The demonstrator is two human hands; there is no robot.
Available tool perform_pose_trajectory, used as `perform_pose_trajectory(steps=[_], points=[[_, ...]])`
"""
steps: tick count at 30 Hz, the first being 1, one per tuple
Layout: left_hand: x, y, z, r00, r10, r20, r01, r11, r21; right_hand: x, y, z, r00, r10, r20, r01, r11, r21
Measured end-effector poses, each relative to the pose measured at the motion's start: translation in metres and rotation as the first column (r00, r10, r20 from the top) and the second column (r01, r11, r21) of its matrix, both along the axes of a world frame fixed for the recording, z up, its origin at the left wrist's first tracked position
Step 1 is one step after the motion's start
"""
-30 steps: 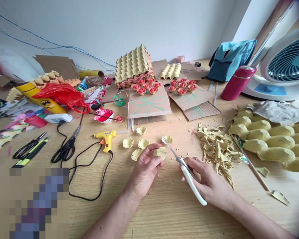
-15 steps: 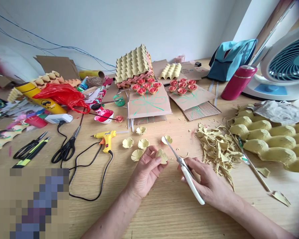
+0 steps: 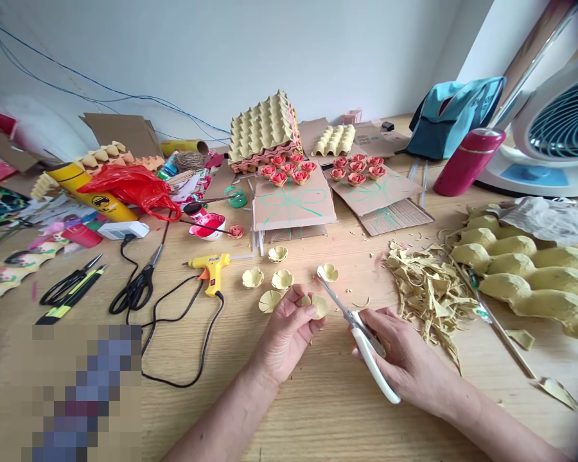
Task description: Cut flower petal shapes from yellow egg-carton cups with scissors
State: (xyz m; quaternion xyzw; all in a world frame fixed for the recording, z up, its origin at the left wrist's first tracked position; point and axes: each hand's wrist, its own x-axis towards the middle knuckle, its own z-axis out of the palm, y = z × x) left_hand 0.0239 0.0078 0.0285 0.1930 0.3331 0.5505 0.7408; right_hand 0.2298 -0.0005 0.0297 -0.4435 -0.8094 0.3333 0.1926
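Between thumb and fingers, my left hand (image 3: 289,333) pinches a pale yellow egg-carton flower piece (image 3: 318,307) with petal-like lobes. My right hand (image 3: 404,356) is wrapped round the white handles of a pair of scissors (image 3: 370,359). Their blades point up and left, just right of the held piece and apart from it. Behind the hands lie several cut yellow cups, among them a flower cup (image 3: 282,279) and another cup (image 3: 328,273) beyond the scissor tips. A flatter cup (image 3: 270,301) is partly hidden by my left fingers.
A yellow glue gun (image 3: 214,273) with a looping black cord lies left. Carton scraps (image 3: 426,289) and a yellow egg tray (image 3: 534,263) are at right. Red flowers (image 3: 289,170) sit on cardboard (image 3: 293,212). Black scissors (image 3: 133,289) and a pink bottle (image 3: 469,162) flank them.
The view has shifted slightly, so most things appear a little further right. The flower piece has turned in my left fingers, showing its lobes differently. The scissors stay in my right hand.
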Motion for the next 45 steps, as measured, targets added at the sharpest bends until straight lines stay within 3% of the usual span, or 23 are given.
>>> perform_pose_trajectory(steps=[8,32,45], points=[[-0.0007,0.0005,0.0018,1.000,0.021,0.012,-0.022,0.999,0.047,-0.0002,-0.0008,0.0004,0.996,0.046,0.071,-0.051,0.996,0.071],[0.0016,-0.0024,0.0045,0.995,-0.058,-0.082,0.067,0.992,0.106,0.0019,0.0002,0.0009,0.991,0.041,0.131,-0.066,0.978,0.196],[0.0037,-0.0048,0.0009,0.993,-0.119,-0.017,0.120,0.984,0.135,0.0011,-0.0011,0.0039,0.995,0.059,0.081,-0.075,0.974,0.214]])
